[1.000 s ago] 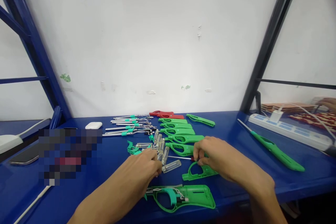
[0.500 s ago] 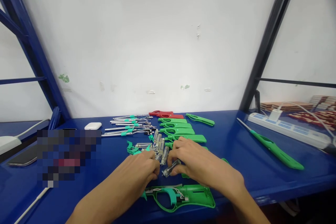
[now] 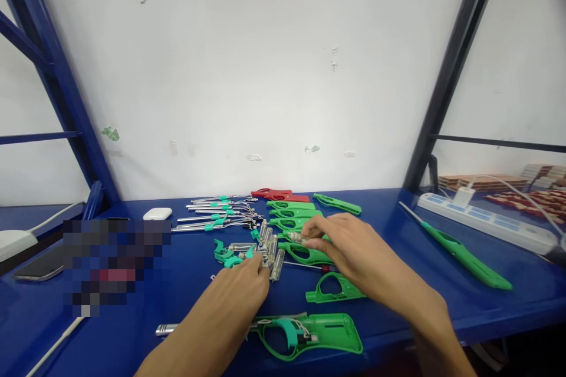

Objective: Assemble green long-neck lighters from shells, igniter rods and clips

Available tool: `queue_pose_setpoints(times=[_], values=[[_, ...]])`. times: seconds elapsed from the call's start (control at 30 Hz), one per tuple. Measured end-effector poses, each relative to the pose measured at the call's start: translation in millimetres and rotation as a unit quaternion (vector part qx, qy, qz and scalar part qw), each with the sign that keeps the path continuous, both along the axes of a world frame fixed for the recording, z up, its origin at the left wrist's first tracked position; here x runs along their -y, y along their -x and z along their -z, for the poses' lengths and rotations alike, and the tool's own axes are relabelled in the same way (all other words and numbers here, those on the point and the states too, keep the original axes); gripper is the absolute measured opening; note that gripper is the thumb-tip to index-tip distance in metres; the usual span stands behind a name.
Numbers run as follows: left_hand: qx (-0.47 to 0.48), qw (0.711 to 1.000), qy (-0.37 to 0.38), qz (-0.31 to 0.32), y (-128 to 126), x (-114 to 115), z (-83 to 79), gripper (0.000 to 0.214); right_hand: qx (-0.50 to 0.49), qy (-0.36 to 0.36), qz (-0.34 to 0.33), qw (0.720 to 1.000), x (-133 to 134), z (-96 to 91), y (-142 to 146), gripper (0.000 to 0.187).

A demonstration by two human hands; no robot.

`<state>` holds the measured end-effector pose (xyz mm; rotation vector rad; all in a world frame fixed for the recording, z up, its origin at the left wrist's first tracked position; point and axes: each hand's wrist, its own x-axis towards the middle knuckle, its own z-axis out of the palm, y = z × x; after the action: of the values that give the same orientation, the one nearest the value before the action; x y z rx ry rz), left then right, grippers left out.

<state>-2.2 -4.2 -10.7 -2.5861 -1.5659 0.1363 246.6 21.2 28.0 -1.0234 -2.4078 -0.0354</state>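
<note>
The right hand's [image 3: 336, 241] grip is closed on a small clear tank [image 3: 295, 238]. The open green casing [image 3: 338, 333] lies on its near side, long axis left-right, closer to the left hand [image 3: 250, 277], whose grip beside loose tanks [image 3: 277, 265] I cannot tell. No writing is readable.

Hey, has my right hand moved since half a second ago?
Yes. Judged against the nearest green shell, which lies where it was, your right hand has shifted away from it toward the wall, and slightly rightward.
</note>
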Motion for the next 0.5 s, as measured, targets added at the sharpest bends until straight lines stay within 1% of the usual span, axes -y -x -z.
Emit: queue_pose_setpoints(times=[0.1,0.2,0.3,0.37,0.4,0.5], values=[[-0.008,1.0,-0.012,0.005,-1,0,-0.2,0.038,-0.028,-0.016,0.022,0.999,1,-3.1,3,0.016],[0.0,1.0,-0.027,0.015,1,-2,1.9,0.036,-0.058,-0.006,0.033,0.998,1,-3.4,9,0.017],[0.038,0.997,-0.05,0.033,8,-1,-0.9,0.029,-0.07,0.004,0.019,0.997,1,-3.3,13,0.015],[0.083,0.993,-0.071,0.053,14,0,-7.4,0.026,-0.077,0.016,0.012,0.997,1,-3.0,14,0.015],[0.111,0.989,-0.082,0.062,18,0,-11.6,0.025,-0.08,0.026,0.01,0.996,0,-2.4,14,0.019],[0.197,0.969,-0.129,0.076,28,-1,-23.9,0.026,-0.088,0.056,0.005,0.995,-2,1.5,16,0.038]])
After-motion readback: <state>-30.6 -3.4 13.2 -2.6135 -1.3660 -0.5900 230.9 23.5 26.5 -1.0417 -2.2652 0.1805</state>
